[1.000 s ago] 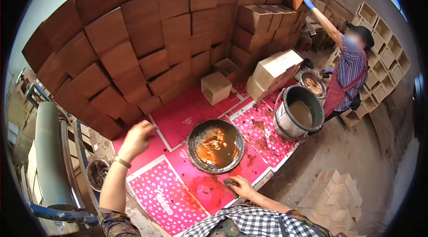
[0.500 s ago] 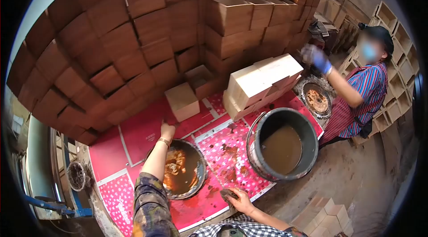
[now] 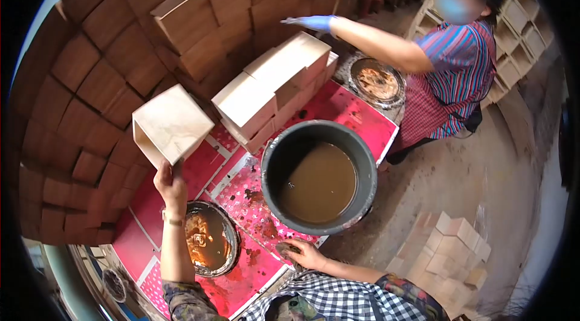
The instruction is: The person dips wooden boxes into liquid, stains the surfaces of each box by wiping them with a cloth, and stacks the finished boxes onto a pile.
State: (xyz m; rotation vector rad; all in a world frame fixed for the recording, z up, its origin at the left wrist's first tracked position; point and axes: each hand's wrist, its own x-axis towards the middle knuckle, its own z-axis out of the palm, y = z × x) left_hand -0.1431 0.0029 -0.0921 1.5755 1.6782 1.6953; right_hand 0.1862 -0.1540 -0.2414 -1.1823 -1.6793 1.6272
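My left hand (image 3: 171,188) grips the lower edge of a pale wooden box (image 3: 175,123), which is tilted and raised over the pink table covering. In my right hand (image 3: 307,254), near the table's front edge, is a dark sponge-like pad (image 3: 287,250). Between my arms sits a round basin (image 3: 232,242) of brown liquid with an orange-white lump in it. A large dark bucket (image 3: 270,197) of murky liquid stands beyond my right hand.
Brown boxes (image 3: 121,37) are stacked along the left and back. Pale boxes (image 3: 244,103) stand on the pink table (image 3: 362,118). A co-worker (image 3: 462,73) with a blue glove reaches over beside another basin (image 3: 355,82). Pale blocks (image 3: 444,254) lie at lower right.
My left hand has reached the pale box, taken hold of it and lifted it. The view has swung right. The co-worker's gloved hand has moved over the pale boxes.
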